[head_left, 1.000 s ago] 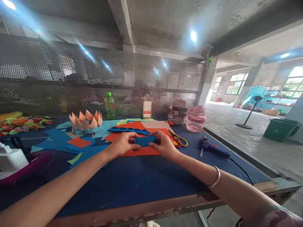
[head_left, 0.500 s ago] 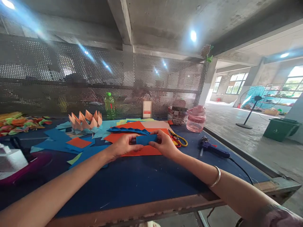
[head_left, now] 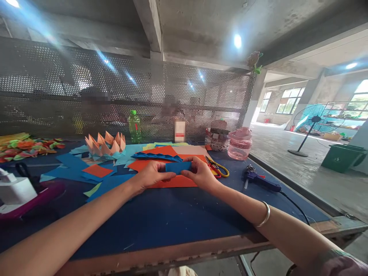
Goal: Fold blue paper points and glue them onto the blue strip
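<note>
Pinches a small blue paper rectangle (head_left: 178,168) by its two ends — gripped at one by the left hand (head_left: 153,174), at the other by the right hand (head_left: 199,173) — over the orange paper (head_left: 172,182). Looks light, thin and fairly crisp, likely easy to crease; best held gently near the short edges.

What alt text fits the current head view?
A person's left hand and right hand hold a small blue paper over orange sheets on a dark blue table. Scissors and a glue gun lie to the right, a crown-shaped peach piece to the left.
</note>
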Available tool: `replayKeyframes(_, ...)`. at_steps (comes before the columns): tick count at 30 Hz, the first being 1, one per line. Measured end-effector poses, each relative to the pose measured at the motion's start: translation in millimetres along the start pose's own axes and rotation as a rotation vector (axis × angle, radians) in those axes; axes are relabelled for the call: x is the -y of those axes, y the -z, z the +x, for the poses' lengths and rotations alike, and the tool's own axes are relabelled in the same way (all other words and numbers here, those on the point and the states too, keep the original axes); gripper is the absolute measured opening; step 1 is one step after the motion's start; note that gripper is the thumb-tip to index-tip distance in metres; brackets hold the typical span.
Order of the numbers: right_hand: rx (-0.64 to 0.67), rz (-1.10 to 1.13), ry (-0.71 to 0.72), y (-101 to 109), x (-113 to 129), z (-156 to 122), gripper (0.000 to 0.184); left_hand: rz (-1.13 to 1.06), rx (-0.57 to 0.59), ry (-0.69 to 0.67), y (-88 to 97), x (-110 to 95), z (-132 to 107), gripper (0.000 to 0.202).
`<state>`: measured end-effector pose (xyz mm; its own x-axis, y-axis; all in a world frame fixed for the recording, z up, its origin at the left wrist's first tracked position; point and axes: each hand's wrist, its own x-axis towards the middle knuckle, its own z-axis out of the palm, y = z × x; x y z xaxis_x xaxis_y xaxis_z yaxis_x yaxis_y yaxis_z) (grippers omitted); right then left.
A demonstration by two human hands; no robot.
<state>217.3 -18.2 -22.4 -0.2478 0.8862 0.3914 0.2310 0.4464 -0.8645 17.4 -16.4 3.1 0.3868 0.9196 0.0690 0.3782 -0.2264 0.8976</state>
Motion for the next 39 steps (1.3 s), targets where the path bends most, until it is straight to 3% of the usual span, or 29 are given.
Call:
replayKeyframes(12,-0.016,-0.055,0.018,6,-4,4,0.033,0.062,-0.103,-0.002,4.1,-6,0,0.038)
replayKeyframes(19,-0.026,-0.086,0.021,7,-5,4,0.035,0.090,-0.077,-0.028,6.7,-9,0,0.036)
replayKeyframes(39,-0.075,-0.105,0.023,13,-11,12,0.027,0.090,-0.139,-0.044,16.5,2,6,0.039)
